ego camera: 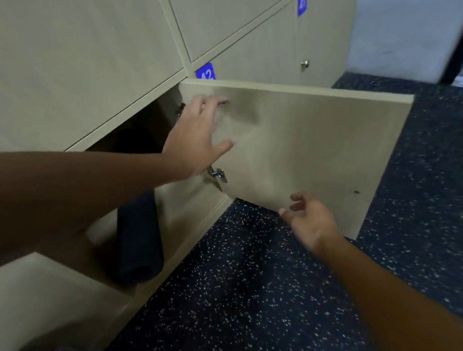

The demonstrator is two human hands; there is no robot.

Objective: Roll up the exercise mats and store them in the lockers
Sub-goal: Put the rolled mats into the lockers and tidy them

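Rolled mat [138, 239] lies in the open locker [127, 133], lower left. Left hand [197, 136], fingers spread, is at the door [304, 151], mid-frame. Right hand [307, 218], loosely curled, holds nothing. Push door slow & flat; check mat doesn't stick out.

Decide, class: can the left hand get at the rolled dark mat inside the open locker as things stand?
Probably yes. The beige wooden locker door is swung open, the left hand holds nothing, and the rolled dark mat lies uncovered below that forearm.
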